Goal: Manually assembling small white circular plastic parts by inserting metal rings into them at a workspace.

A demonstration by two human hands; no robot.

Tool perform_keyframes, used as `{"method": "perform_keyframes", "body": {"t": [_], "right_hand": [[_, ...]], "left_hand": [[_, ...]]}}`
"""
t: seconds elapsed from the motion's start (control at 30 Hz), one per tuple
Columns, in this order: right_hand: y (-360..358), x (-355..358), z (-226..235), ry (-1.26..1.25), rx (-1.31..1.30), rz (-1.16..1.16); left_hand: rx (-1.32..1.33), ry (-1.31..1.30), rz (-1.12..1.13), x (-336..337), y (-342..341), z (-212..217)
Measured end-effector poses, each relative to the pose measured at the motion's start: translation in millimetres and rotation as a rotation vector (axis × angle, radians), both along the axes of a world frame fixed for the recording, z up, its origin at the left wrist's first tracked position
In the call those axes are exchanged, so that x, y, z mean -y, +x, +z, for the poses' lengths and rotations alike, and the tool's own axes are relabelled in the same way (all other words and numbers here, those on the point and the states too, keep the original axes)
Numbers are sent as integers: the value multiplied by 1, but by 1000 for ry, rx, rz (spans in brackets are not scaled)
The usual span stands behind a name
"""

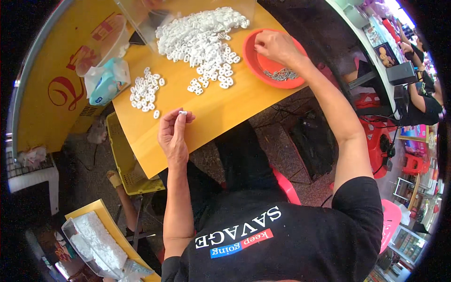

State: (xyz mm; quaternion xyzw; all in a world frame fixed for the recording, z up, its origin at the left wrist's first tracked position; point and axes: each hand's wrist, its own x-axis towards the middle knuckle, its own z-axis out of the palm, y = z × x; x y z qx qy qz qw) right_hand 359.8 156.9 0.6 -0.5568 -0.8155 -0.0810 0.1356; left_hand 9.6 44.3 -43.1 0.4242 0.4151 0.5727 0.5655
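My left hand point(174, 137) is closed over the table's near edge, with thumb and fingers pinching a small white plastic piece point(182, 112). My right hand point(278, 47) is over the red plastic bowl point(248, 52), fingers curled together; what they hold, if anything, cannot be made out. Inside the bowl, below that hand, lies a cluster of thin metal screws or nails point(283, 74). Just beyond my left hand a small pile of white oval two-holed pieces point(145, 90) is spread out. A much larger heap of the same pieces point(197, 35) spills toward the middle.
A clear plastic bin point(136, 23) stands behind the heap on the yellow table point(211, 110). A tissue pack point(108, 81) sits by the left edge. Below is a yellow crate point(123, 160); a tub of white pieces point(96, 239) stands lower left. Other people point(425, 94) are at right.
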Motion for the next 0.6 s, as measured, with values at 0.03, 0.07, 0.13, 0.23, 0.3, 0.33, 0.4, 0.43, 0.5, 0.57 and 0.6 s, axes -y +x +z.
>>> {"method": "perform_keyframes", "body": {"t": [0.03, 0.07, 0.13, 0.23, 0.3, 0.33, 0.4, 0.43, 0.5, 0.57, 0.6], "right_hand": [[0, 2, 3, -43, -149, -57], [0, 5, 7, -87, -296, -117], [7, 8, 9, -80, -293, -177], [14, 10, 12, -126, -302, -258], [10, 13, 17, -199, -308, -233], [8, 12, 17, -198, -307, -231], [3, 12, 18, -144, -161, -148], [0, 12, 18, -143, -161, -148], [-5, 11, 20, -215, -145, -124], [-1, 11, 14, -270, -161, -30], [1, 10, 12, -327, -176, 62]], "left_hand": [[8, -5, 3, 0, 1, 1], [16, -9, 4, 0, 1, 0], [17, -7, 3, -1, 0, 0], [25, -8, -8, -1, 0, -2], [30, -8, -5, -1, -1, -3], [27, -3, -6, -1, -1, -3], [27, 3, -8, -1, -1, -3], [36, -4, -11, -1, -1, -3], [43, -11, -12, 0, -1, -3], [28, 10, -23, 0, 0, -3], [28, 12, -22, 0, 1, -2]]}}
